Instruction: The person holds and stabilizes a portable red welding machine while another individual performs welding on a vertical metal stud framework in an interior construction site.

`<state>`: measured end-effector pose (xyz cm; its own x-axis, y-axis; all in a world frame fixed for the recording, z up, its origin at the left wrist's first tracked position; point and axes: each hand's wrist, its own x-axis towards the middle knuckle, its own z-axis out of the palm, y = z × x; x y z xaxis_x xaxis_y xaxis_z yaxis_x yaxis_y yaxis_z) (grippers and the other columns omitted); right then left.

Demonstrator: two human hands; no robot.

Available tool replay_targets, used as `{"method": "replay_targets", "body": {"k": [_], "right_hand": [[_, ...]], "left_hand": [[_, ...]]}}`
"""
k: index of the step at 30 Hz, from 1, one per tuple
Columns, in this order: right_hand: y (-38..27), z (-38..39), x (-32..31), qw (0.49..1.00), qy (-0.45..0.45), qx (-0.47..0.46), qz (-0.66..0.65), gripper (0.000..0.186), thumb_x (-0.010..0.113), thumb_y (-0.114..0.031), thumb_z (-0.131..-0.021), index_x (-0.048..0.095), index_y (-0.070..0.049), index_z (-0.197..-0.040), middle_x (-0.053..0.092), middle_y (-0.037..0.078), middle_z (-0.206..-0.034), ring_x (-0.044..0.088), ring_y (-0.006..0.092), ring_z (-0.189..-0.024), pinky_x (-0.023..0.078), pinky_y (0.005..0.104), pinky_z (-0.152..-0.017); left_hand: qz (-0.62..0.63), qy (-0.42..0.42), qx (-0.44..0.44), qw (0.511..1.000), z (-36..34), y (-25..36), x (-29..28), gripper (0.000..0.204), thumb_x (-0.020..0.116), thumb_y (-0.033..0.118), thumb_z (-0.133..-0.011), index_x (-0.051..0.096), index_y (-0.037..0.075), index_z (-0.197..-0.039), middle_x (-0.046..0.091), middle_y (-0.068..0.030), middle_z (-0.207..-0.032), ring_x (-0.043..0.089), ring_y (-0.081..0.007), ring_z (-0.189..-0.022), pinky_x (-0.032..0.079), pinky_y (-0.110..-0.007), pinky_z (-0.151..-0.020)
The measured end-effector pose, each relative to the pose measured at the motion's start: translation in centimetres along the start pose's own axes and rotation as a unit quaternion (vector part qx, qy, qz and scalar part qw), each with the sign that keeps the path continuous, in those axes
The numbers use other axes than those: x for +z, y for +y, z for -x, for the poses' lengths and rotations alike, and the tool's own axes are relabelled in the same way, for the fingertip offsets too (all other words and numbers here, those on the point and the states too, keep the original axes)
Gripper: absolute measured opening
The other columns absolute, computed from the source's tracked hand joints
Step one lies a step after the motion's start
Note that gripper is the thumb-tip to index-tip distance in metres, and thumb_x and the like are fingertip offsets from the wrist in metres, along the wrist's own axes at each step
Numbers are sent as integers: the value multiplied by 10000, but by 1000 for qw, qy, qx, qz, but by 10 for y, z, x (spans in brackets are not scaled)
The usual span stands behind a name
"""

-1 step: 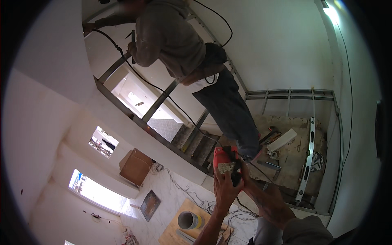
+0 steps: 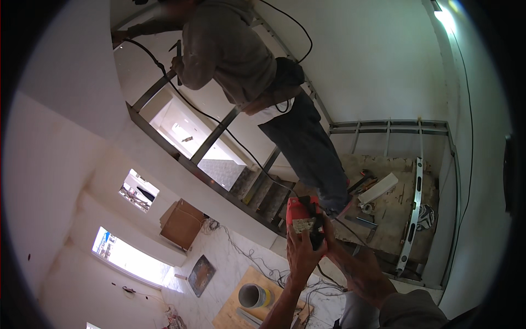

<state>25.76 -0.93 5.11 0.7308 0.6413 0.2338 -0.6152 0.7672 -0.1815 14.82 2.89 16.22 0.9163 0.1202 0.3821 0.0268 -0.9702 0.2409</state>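
Note:
A red box-shaped machine (image 2: 296, 210) with black parts and cables, looking like a small portable welder, is held up in front of me. My left hand (image 2: 304, 257) has its fingers pressed against the near face, by a pale panel. Around the right side, my right hand (image 2: 345, 260) grips the casing; part of its fingers is hidden. A black cable (image 2: 241, 143) runs from the machine up to a co-worker (image 2: 235, 55), who stands on the metal framing. One hand of that person holds a hammer-like tool (image 2: 178, 55); the other reaches to the wall at far left.
Metal framing (image 2: 213, 140) crosses ahead of me above a drop to a marble-look floor (image 2: 230, 241). On a worn board platform at right lie a long spirit level (image 2: 415, 214) and several tools (image 2: 364, 181). Below stands a grey bucket (image 2: 253, 296) near loose wires and a brown box (image 2: 182, 222).

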Motion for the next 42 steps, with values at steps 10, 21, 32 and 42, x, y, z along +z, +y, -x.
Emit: {"method": "replay_targets", "body": {"k": [10, 21, 32, 42], "right_hand": [[0, 1, 3, 1000, -16, -9, 7, 736, 228, -610, -997, 392, -70, -1469, 527, 186, -1391, 583, 331, -1216, 498, 464, -1034], [6, -10, -30, 997, 66, -45, 12, 700, 309, -616, -985, 533, -40, -1313, 658, 157, -1175, 686, 273, -1008, 569, 406, -905], [11, -10, -14, 997, 76, -13, 2, 702, 331, -640, -974, 568, -46, -1265, 674, 146, -1136, 695, 261, -962, 571, 390, -878], [7, -3, 10, 1000, 12, -2, -2, 757, 257, -635, -982, 430, -55, -1437, 584, 169, -1323, 624, 314, -1158, 520, 439, -1006]], "left_hand": [[8, -8, -11, 1000, 2, -1, 0, 610, 748, 380, -769, 522, -18, -1174, 281, -385, -1441, 355, -538, -1314, 396, -568, -1020], [7, -8, -8, 1000, 0, 3, 2, 613, 751, 378, -760, 523, -13, -1174, 292, -380, -1436, 369, -537, -1304, 400, -565, -1016], [3, 0, -14, 1000, -1, -6, 1, 597, 745, 387, -777, 526, -16, -1158, 292, -386, -1432, 377, -535, -1297, 400, -562, -1013], [8, 0, -17, 1000, -1, -11, 0, 624, 768, 353, -763, 522, 21, -1231, 289, -394, -1447, 394, -547, -1290, 424, -569, -1004]]}}
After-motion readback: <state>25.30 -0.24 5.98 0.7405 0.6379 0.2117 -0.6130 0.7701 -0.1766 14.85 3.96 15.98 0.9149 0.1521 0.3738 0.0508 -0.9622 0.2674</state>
